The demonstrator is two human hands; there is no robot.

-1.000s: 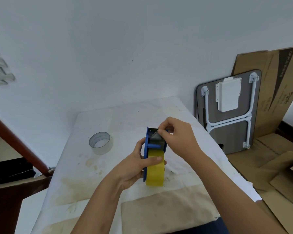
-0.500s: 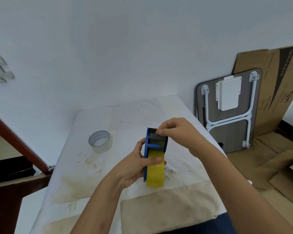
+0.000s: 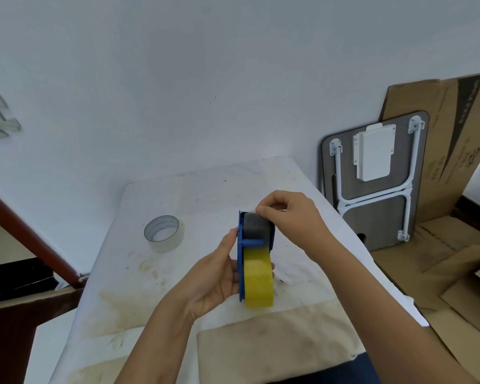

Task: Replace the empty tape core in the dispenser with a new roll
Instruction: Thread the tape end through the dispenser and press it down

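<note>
Head view. Blue dispenser (image 3: 241, 261) held upright above the white cloth-covered table (image 3: 205, 195), near frame centre, toothed blade end pointing to 12 o'clock. Yellow tape roll (image 3: 258, 278) seated in the dispenser at its 6 o'clock end; dark roller (image 3: 257, 227) at the 12 o'clock end, blue crossbar between the two. Left hand (image 3: 214, 284) wrapped around the dispenser from 9 o'clock, thumb on the blue side plate, fingertips showing past the roll at 3 o'clock. Right hand (image 3: 291, 214) at 1 o'clock of the dispenser, thumb and forefinger pinched narrow at the roller's top edge by the blade; what sits in the pinch too small to tell. Empty tape core (image 3: 163, 233), clear and pale, lying flat on the table at 9 o'clock of the dispenser, well apart. Folded table (image 3: 372, 214) and cardboard (image 3: 452, 151) leaning on the wall at 3 o'clock.
</note>
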